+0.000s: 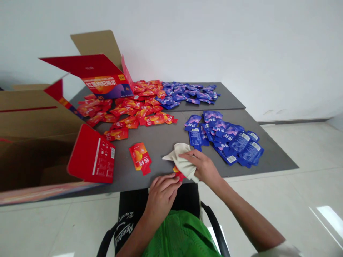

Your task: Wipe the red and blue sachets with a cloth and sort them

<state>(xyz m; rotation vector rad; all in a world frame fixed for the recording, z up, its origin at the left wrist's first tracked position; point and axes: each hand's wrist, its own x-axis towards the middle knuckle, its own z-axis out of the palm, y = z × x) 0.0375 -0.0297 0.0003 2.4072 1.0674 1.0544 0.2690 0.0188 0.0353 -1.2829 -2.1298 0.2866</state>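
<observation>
A cream cloth (182,161) is bunched in my right hand (204,167), its folds pressed over a red pouch (179,172) near the table's front edge. Most of that pouch is hidden under the cloth. My left hand (162,194) has its fingers closed on the pouch's near end. Just left of the cloth, a single red pouch with orange fruit printed on it (140,157) lies flat on the dark table. To the right of my right hand spreads a pile of blue pouches (229,137).
An open red carton (91,157) stands at the left table edge, its flaps raised. Behind it is a second open carton (107,85). Heaps of red pouches (131,109) and blue pouches (187,93) cover the back of the grey table (163,137).
</observation>
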